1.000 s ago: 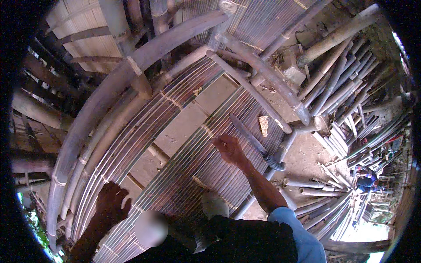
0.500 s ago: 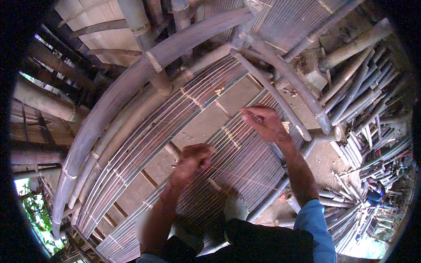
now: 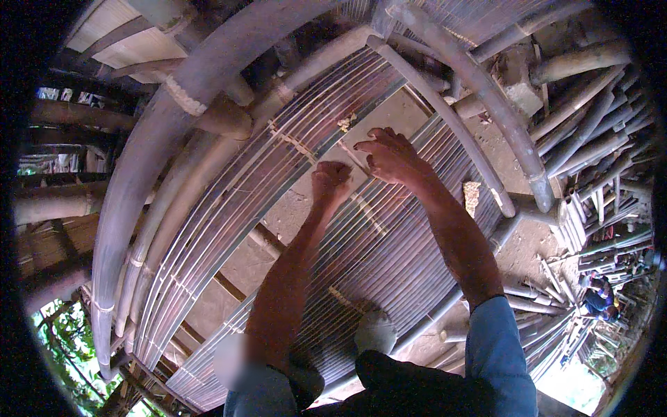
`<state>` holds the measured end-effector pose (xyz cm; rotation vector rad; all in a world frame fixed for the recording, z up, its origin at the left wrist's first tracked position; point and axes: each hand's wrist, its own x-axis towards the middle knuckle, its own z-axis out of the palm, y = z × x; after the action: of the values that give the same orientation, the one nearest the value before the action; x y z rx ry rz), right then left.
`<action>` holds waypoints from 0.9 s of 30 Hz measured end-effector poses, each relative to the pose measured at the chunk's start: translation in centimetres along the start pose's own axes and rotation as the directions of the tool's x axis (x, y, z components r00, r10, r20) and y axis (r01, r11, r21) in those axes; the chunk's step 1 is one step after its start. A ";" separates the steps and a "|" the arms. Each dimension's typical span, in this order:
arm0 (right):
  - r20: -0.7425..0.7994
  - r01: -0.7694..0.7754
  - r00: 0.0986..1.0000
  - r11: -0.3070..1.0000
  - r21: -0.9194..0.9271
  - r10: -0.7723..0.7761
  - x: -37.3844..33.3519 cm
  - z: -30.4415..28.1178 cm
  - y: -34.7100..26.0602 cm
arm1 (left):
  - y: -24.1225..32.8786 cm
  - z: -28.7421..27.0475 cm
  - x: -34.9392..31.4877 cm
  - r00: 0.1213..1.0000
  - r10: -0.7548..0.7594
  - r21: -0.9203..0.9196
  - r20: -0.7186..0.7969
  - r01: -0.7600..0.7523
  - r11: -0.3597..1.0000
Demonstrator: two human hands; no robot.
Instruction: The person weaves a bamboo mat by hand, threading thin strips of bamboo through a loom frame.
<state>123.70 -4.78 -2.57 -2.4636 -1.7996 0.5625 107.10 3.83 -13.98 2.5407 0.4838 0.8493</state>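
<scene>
My left hand [image 3: 331, 182] is closed with its fingers curled in, over the gap between two parts of a slatted bamboo platform. Whatever it may grip is hidden or too thin to make out. Just to its right, my right hand [image 3: 393, 157] has its fingers apart and bent, close to a bamboo crosspiece [image 3: 354, 157] that spans the gap. Below both hands lie the thin bamboo slats [image 3: 403, 243], with a pale lashing strip [image 3: 368, 214] running across them. Beyond the gap, another band of slats [image 3: 229, 177] carries a similar lashing [image 3: 292, 142].
A thick curved bamboo rail [image 3: 149, 139] borders the left. Bamboo poles [image 3: 462, 125] frame the right end. Small pale bundles lie on the slats, one [image 3: 472, 198] at the right. Stacked bamboo [image 3: 587, 146] fills the far right, where another person [image 3: 599, 299] is.
Both hands have moved farther forward and closer together, over the gap. My left hand stays closed, while my right hand has gone from pinched to fingers apart. The view has shifted slightly.
</scene>
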 end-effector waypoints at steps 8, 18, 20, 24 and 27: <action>0.000 -0.004 1.000 0.998 0.059 0.004 -1.0 0.9 2.7 | 4.7 -2.2 4.3 0.421 -0.589 -0.515 0.690 0.857 0.010; -0.382 0.462 0.872 -0.255 0.850 0.305 -22.8 -3.7 6.2 | 1.2 -4.1 -1.6 0.644 -0.644 -0.540 0.412 0.742 0.397; -0.433 0.590 0.763 -0.242 0.771 0.480 -28.6 -5.9 7.2 | 2.0 -4.7 -1.8 0.656 -0.636 -0.410 0.405 0.753 0.515; -0.273 0.830 0.507 -0.377 0.411 0.817 -40.3 -11.6 9.1 | 2.8 -5.2 -2.7 0.679 -0.652 -0.435 0.338 0.727 0.531; -0.294 0.863 0.375 -0.216 0.456 0.879 -50.6 -14.1 11.2 | 4.1 -5.5 -3.1 0.683 -0.645 -0.444 0.341 0.722 0.530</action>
<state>125.10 -52.82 21.32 -0.6483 -0.0011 0.1222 102.12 0.50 -9.51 1.6152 0.9576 0.4041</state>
